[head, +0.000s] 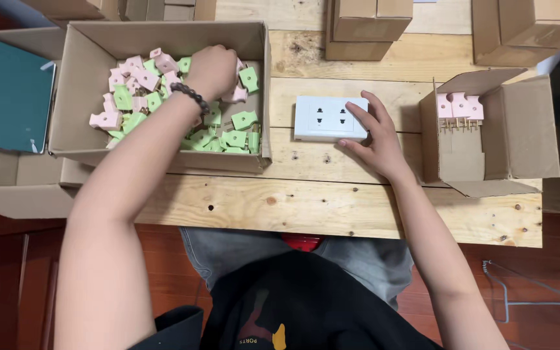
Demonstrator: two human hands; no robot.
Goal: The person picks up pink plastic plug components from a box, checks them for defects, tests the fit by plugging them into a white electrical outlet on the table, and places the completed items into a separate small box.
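My left hand reaches into an open cardboard box full of several small pink and green plug adapters. Its fingers are curled down among the pieces at the box's far right, and what they grip is hidden. A dark bead bracelet is on that wrist. My right hand rests on the right edge of a white twin wall socket block lying flat on the wooden table, holding it in place.
A smaller open cardboard box at the right holds three pink adapters in a row. More closed cartons stand at the back. A green flat object lies far left. The pallet-wood table ends near my lap.
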